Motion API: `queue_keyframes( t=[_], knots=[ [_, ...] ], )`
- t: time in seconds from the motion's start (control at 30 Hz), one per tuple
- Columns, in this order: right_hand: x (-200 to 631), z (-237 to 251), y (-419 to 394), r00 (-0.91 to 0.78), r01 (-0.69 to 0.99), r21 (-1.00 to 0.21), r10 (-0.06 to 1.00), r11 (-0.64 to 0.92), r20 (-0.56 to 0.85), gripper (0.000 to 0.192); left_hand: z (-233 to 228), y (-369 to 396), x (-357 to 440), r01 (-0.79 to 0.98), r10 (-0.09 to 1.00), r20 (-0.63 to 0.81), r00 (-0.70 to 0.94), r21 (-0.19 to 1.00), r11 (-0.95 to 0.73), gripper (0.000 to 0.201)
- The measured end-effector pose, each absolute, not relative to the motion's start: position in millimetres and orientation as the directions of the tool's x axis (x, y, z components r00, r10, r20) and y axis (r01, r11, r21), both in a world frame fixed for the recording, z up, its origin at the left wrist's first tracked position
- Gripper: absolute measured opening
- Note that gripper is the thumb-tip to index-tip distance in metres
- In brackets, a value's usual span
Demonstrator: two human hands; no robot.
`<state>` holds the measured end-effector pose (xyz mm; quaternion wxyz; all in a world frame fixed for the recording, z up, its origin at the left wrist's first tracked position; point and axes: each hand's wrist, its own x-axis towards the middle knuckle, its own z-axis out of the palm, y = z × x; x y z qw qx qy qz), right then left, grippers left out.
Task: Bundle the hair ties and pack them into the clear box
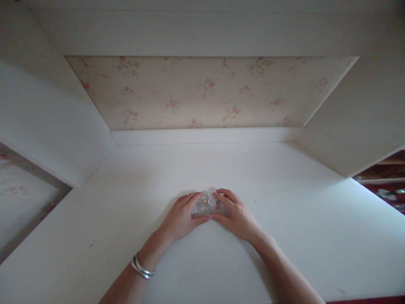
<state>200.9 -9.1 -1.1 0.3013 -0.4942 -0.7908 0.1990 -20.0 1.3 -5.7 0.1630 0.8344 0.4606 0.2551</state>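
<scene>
Between the fingertips of both hands, on the white desk top (284, 236), lies a small clear plastic packet (206, 205) with something pale and small inside; what exactly it holds is too small to tell.

From the head view, the only one: the left hand (180, 217) rests palm down on the desk, its fingers (193, 198) lying close together and curved over the packet's left edge, thumb tucked under at the near side. The right hand (236, 215) mirrors it, fingers (226, 195) bent over the packet's far right corner and thumb touching its near edge. Both hands seem to pinch the packet lightly from either side rather than lift it; it looks flat on the surface. A silver bangle (141, 268) sits on the left wrist.

Beyond the fingertips the desk runs bare to a low white ledge (205, 136), and above that a back panel of floral wallpaper (202, 90). White side walls (47, 122) close the alcove to the left and right of the hands.

Judging from the two-sided grip, the step in hand looks like steadying or starting to open the packet. A next move would call for a firm pinch on each side and a careful, even pull, since the film is thin and the contents small enough to scatter.
</scene>
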Motion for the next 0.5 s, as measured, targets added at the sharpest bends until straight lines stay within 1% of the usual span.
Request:
queue_keyframes(
  t=[0.07, 0.13, 0.27, 0.4, 0.5],
  knots=[
    [202.1, -1.2, -9.6, -0.342, 0.664, -0.616, 0.905, 0.424, 0.254, 0.072, -7.2, 1.2, -20.4, 0.678, 0.854, 0.275, 0.442, 0.521, -0.519, 0.069],
    [203.1, 0.0, -9.8, -0.363, 0.669, -0.607, 0.901, 0.428, 0.236, 0.079, -8.2, 1.0, -20.5, 0.674, 0.857, 0.272, 0.439, 0.532, -0.513, 0.073],
    [203.5, 3.0, -9.1, -0.405, 0.654, -0.599, 0.882, 0.463, 0.24, 0.072, -8.3, 0.7, -20.1, 0.666, 0.86, 0.266, 0.436, 0.547, -0.507, 0.075],
    [201.1, 1.1, -8.1, -0.344, 0.638, -0.649, 0.907, 0.415, 0.242, 0.07, -7.0, 0.9, -20.4, 0.653, 0.862, 0.261, 0.435, 0.567, -0.502, 0.08],
    [198.8, -1.5, -7.6, -0.31, 0.649, -0.658, 0.922, 0.382, 0.231, 0.069, -5.9, 0.8, -20.9, 0.661, 0.865, 0.244, 0.439, 0.564, -0.494, 0.085]
  ],
)
